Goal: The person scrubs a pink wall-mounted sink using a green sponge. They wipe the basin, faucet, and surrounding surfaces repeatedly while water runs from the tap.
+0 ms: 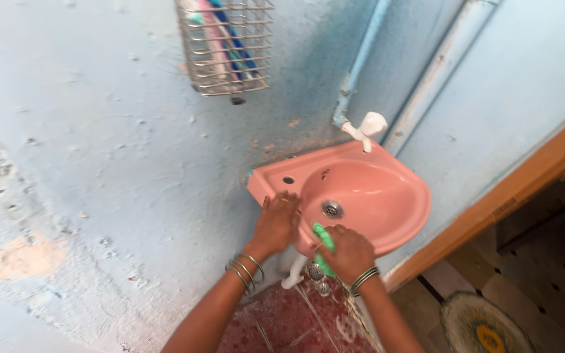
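Note:
A small pink corner washbasin (387,196) is fixed to a blue wall, with a metal drain (332,209) in its bowl. My left hand (276,223) rests flat on the basin's near left rim, fingers spread, bangles on the wrist. Gripping a green scrub pad (322,236), my right hand (350,253) presses it against the front rim of the basin. Part of the pad hangs below the rim.
A white plastic tap (366,128) sticks out above the basin from a blue pipe (358,65). A wire basket (226,46) with toothbrushes hangs on the wall. A white waste pipe (293,273) drops to the reddish floor. An orange door frame (511,196) and a round mat (485,323) lie right.

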